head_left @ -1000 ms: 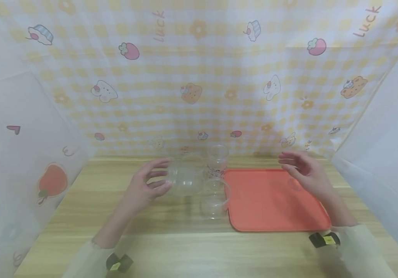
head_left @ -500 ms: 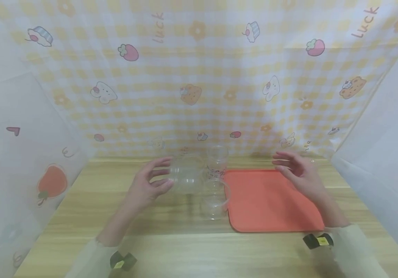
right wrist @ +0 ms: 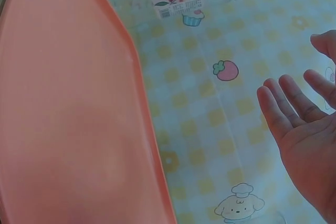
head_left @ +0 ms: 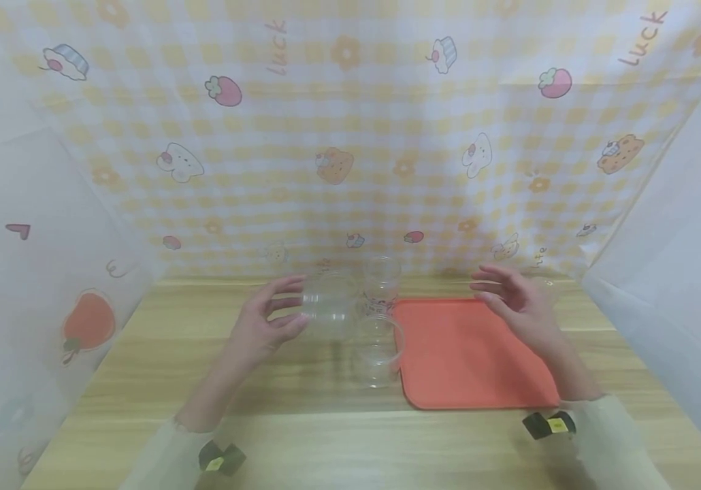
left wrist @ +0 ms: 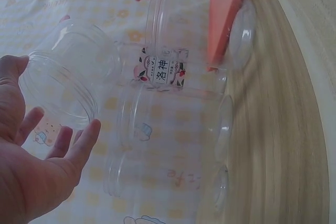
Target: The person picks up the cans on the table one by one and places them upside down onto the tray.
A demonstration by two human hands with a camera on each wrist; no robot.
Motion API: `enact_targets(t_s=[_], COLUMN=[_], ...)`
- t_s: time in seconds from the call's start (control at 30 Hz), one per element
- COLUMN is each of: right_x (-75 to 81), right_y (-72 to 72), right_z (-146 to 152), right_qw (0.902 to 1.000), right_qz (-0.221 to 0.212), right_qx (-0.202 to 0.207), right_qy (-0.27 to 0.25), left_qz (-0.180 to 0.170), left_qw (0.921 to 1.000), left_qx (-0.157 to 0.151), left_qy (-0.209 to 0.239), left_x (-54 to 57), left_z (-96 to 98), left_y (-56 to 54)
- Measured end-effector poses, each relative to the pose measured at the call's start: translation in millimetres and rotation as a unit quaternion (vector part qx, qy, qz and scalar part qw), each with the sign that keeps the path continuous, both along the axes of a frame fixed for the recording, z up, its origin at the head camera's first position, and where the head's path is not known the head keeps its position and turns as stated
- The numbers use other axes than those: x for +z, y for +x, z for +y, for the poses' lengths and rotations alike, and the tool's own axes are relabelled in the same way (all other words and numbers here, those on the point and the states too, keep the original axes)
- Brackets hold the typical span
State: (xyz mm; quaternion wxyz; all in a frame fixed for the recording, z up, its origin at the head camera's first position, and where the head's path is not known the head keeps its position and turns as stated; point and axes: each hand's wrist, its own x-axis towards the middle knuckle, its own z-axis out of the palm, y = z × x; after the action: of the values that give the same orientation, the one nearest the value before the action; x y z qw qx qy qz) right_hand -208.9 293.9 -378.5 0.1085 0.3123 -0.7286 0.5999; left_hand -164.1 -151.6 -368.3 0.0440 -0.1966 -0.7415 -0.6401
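Observation:
My left hand (head_left: 265,320) grips a clear plastic jar (head_left: 329,306) by its threaded mouth, thumb on one side and fingers on the other. The jar is tipped on its side, its mouth toward the palm, as the left wrist view shows of the held jar (left wrist: 68,72). Just right of it stands another clear jar (head_left: 378,364); behind that is a labelled clear jar (head_left: 382,289), whose pink and white label (left wrist: 161,72) shows up close. My right hand (head_left: 518,299) hovers above the orange tray (head_left: 467,361), fingers apart and loosely bent, holding nothing.
More clear jars (left wrist: 173,116) stand in a group in the left wrist view, overlapping one another. A clear rounded edge (head_left: 548,282) shows behind my right hand. A checked cloth backdrop (head_left: 350,136) rises behind the wooden table (head_left: 338,442).
My right hand has drifted left above the tray, uncovering a clear rounded edge behind it. My left hand and its jar have shifted slightly right. The standing jars keep their places.

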Motion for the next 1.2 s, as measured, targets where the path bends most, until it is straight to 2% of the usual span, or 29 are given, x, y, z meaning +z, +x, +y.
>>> enact_targets(t_s=[0.33, 0.67, 1.2], right_x=[-2.2, -3.5, -4.5], right_y=[1.1, 1.1, 0.9], right_z=[-7.4, -13.3, -19.4], right_qw=[0.9998, 0.9996, 0.9992], right_qz=[-0.013, -0.015, -0.032], right_qx=[-0.013, -0.008, 0.018], right_qy=[-0.011, -0.022, -0.019], left_qz=[0.009, 0.019, 0.002], left_qw=[0.9999, 0.9998, 0.9999], left_qx=[-0.007, -0.006, 0.008], left_qy=[-0.001, 0.007, 0.014], left_x=[-3.4, -4.7, -6.7], left_z=[3.7, 8.9, 17.0], left_y=[-4.1, -7.5, -12.1])
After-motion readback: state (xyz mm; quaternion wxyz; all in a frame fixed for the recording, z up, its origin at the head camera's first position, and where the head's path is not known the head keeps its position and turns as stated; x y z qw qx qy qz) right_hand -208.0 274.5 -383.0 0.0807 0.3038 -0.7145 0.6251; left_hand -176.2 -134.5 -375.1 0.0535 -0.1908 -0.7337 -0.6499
